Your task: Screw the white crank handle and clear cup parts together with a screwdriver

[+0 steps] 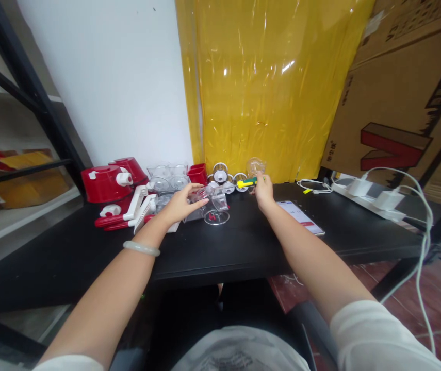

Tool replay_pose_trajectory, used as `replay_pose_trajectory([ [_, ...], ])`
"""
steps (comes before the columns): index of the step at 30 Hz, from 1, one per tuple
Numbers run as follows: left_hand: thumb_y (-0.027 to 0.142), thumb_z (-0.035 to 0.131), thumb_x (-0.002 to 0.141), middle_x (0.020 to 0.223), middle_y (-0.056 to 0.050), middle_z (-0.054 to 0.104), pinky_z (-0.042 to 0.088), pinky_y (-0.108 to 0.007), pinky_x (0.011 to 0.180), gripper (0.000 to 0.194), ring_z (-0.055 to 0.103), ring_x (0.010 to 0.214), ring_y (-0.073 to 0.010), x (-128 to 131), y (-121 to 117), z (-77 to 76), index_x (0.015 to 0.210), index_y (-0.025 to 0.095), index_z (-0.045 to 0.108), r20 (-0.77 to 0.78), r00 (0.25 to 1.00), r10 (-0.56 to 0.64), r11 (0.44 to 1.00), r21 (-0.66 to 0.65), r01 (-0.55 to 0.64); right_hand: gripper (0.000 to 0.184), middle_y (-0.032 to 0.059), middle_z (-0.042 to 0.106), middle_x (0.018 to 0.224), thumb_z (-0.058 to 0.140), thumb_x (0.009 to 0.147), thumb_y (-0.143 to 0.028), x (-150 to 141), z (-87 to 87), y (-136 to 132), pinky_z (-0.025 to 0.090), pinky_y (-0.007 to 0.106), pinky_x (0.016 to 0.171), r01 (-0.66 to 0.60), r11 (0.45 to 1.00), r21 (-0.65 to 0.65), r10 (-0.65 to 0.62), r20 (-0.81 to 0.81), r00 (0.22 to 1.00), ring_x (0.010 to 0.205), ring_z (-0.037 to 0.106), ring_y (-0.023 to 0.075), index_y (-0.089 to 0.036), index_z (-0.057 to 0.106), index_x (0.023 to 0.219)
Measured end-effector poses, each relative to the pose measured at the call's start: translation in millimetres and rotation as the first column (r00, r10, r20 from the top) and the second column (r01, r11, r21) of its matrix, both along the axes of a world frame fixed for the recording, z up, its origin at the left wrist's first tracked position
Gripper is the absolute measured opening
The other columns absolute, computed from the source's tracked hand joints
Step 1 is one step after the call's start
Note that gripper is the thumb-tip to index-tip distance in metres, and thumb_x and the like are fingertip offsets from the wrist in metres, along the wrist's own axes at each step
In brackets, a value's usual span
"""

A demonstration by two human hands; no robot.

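Observation:
My right hand point(264, 191) is closed around a green-and-yellow handled tool point(247, 182) that points left; its exact kind is not clear. A clear rounded plastic piece point(256, 166) stands just behind that hand. My left hand point(183, 204) has its thumb and fingers spread beside a clear plastic part point(218, 199), with more clear plastic partly between them. Below this part, a clear round disc point(216, 217) with red marks lies on the black table point(212, 252). Behind the left hand are several clear plastic containers point(168, 178), partly hidden by it.
Red housings point(106, 184) and red-and-white handles point(135, 211) lie at the left. Several metal-rimmed drums point(220, 172) and a red cup point(197, 174) sit at the back. At the right are a phone point(301, 217), a power strip point(371, 201) with cables, and a cardboard box point(402, 98).

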State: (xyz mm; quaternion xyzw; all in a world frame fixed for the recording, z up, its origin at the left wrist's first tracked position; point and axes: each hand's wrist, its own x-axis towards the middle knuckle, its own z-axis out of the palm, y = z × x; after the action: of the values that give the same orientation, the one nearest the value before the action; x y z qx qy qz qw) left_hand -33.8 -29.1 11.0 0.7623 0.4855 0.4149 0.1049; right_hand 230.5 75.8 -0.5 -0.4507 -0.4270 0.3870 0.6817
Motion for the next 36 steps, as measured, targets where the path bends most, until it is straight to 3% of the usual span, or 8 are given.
replay_pose_trajectory([
  [5, 0.061, 0.072, 0.081, 0.137, -0.013, 0.066, 0.046, -0.050, 0.113, 0.063, 0.063, 0.125, -0.0295, 0.6, -1.2, 0.9, 0.128, 0.021, 0.058, 0.004, 1.000, -0.002, 1.000, 0.005, 0.002, 0.019, -0.0072, 0.051, 0.058, 0.041, 0.096, -0.033, 0.4, 1.6, -0.2, 0.043, 0.020, 0.041, -0.041, 0.998, -0.047, 0.038, -0.052, 0.998, 0.044, 0.050, 0.0098, -0.023, 0.051, 0.083],
  [11, 0.062, 0.072, 0.080, 0.136, -0.013, 0.066, 0.045, -0.052, 0.114, 0.064, 0.063, 0.126, -0.0305, 1.0, -1.9, 1.9, 0.128, 0.022, 0.058, 0.004, 1.000, 0.008, 1.000, -0.001, -0.008, 0.013, -0.0077, 0.051, 0.059, 0.041, 0.092, -0.023, -0.7, 5.8, -3.0, 0.044, 0.019, 0.040, -0.053, 0.997, -0.062, 0.048, -0.077, 0.996, 0.044, 0.051, 0.0091, -0.022, 0.053, 0.086],
  [15, 0.062, 0.072, 0.080, 0.137, -0.014, 0.065, 0.045, -0.051, 0.114, 0.065, 0.063, 0.127, -0.0305, 1.1, -1.9, 1.7, 0.128, 0.021, 0.058, 0.005, 1.000, 0.009, 1.000, -0.004, -0.009, 0.008, -0.0102, 0.046, 0.052, 0.048, 0.094, -0.028, -1.6, 2.9, -0.6, 0.040, 0.019, 0.038, -0.044, 0.998, -0.052, 0.041, -0.058, 0.998, 0.039, 0.046, 0.0094, -0.023, 0.049, 0.088],
  [22, 0.061, 0.072, 0.080, 0.136, -0.013, 0.066, 0.045, -0.052, 0.114, 0.063, 0.063, 0.126, -0.0302, 2.3, -3.0, 2.8, 0.127, 0.021, 0.058, 0.011, 1.000, 0.002, 1.000, -0.003, -0.002, 0.020, -0.0109, 0.045, 0.050, 0.054, 0.093, -0.041, -0.7, -3.8, 4.5, 0.042, 0.020, 0.040, -0.030, 1.000, -0.005, 0.030, -0.018, 0.999, 0.039, 0.046, 0.0096, -0.024, 0.048, 0.086],
  [29, 0.060, 0.073, 0.080, 0.137, -0.013, 0.066, 0.045, -0.050, 0.114, 0.063, 0.063, 0.126, -0.0296, 0.4, -0.5, 0.6, 0.128, 0.021, 0.058, 0.010, 1.000, 0.002, 1.000, -0.001, -0.002, 0.009, -0.0071, 0.053, 0.059, 0.043, 0.090, -0.024, -1.1, 5.8, -3.5, 0.045, 0.021, 0.041, -0.058, 0.996, -0.066, 0.051, -0.098, 0.994, 0.044, 0.054, 0.0106, -0.022, 0.052, 0.086],
  [36, 0.061, 0.072, 0.080, 0.137, -0.013, 0.065, 0.045, -0.051, 0.115, 0.064, 0.062, 0.127, -0.0300, 0.9, -2.2, 1.6, 0.128, 0.021, 0.058, 0.010, 1.000, 0.003, 1.000, -0.010, -0.003, 0.003, -0.0083, 0.052, 0.053, 0.050, 0.088, -0.024, -1.7, -0.1, 1.8, 0.044, 0.019, 0.041, -0.047, 0.998, -0.048, 0.043, -0.078, 0.996, 0.043, 0.053, 0.0106, -0.022, 0.051, 0.086],
])
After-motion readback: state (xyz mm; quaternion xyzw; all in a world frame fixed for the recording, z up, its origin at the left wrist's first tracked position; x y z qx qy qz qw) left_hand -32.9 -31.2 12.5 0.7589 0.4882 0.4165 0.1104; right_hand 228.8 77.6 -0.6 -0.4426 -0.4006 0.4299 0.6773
